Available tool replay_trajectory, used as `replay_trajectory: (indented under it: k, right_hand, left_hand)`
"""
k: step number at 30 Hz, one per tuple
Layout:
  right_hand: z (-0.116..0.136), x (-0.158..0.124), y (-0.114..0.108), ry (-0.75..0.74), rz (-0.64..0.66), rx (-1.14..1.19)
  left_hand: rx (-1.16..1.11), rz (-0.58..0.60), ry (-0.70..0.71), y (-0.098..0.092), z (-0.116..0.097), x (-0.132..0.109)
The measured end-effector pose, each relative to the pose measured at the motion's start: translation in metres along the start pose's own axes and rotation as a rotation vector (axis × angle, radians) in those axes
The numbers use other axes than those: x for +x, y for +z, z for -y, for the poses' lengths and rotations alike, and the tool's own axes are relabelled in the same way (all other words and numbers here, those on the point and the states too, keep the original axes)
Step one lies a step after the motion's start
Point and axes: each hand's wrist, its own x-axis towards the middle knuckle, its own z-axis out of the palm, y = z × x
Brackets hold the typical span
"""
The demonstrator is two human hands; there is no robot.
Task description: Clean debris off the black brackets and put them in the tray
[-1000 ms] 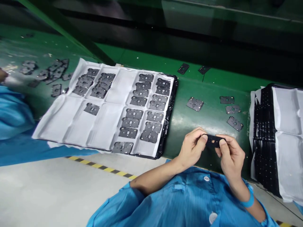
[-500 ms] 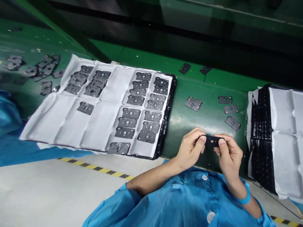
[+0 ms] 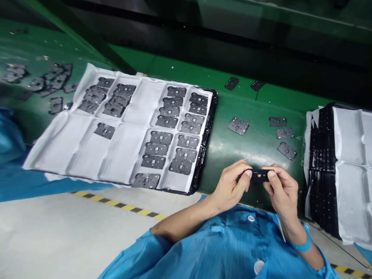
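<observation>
A small black flat plate with cut-outs (image 3: 259, 175) is held level between my two hands, just in front of my chest. My left hand (image 3: 232, 184) pinches its left end between thumb and fingers. At the other end, the thumb and curled fingers of my right hand (image 3: 281, 190) grip it. Beyond my hands, similar dark plates lie on the green table, among them a single plate (image 3: 238, 126) and a tilted plate (image 3: 287, 150). To the left, a white-lined tray (image 3: 114, 153) holds several such plates in its compartments.
A stack of black trays (image 3: 322, 170) with white liners stands at the right. More plates (image 3: 55, 79) are heaped on the table (image 3: 223, 149) at the far left. Two dark plates, one of them a thin plate (image 3: 231, 83), lie at the back. Someone's blue sleeve (image 3: 10, 139) shows at the left edge.
The held plate is tipped a little more edge-on to me, and both hands stay on its ends. The view has shifted slightly; the tray and loose plates look otherwise the same.
</observation>
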Motion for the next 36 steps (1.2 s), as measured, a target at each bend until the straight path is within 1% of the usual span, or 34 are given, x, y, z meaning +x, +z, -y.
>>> replay_trajectory:
  k: [5, 9, 11, 12, 15, 17, 19, 24, 27, 30, 36]
  right_hand:
    - [-0.001, 0.001, 0.001, 0.017, -0.029, -0.019]
    - [-0.001, 0.003, 0.000, 0.080, -0.017, 0.010]
    - [0.001, 0.005, -0.001, 0.106, 0.023, 0.047]
    - [0.001, 0.005, -0.002, 0.115, 0.049, 0.057]
    - [0.004, 0.005, -0.004, 0.130, 0.114, 0.046]
    - [0.005, 0.004, -0.005, 0.129, 0.129, 0.041]
    - [0.006, 0.004, -0.005, 0.129, 0.127, 0.043]
    - [0.006, 0.006, -0.002, 0.137, 0.110, 0.061]
    - [0.004, 0.007, -0.002, 0.135, 0.098, 0.062]
    - [0.001, 0.007, -0.002, 0.132, 0.086, 0.020]
    - [0.000, 0.004, 0.001, 0.092, 0.079, -0.084]
  left_hand:
    - [0.018, 0.007, 0.075, 0.002, -0.002, -0.003]
    - [0.031, 0.019, 0.064, 0.003, -0.002, -0.006]
    - [0.019, 0.005, 0.007, 0.002, -0.002, -0.006]
    - [-0.005, 0.005, -0.044, 0.001, -0.002, -0.006]
    - [-0.125, 0.029, -0.255, 0.000, -0.002, -0.006]
    - [-0.198, 0.048, -0.370, -0.001, -0.002, -0.004]
    - [-0.248, 0.057, -0.431, -0.003, -0.003, -0.002]
    - [-0.348, 0.063, -0.491, -0.007, -0.006, 0.002]
    - [-0.369, 0.069, -0.508, -0.010, -0.006, 0.002]
    - [-0.379, 0.076, -0.512, -0.013, -0.006, 0.002]
    - [-0.360, 0.046, -0.534, -0.019, -0.006, 0.005]
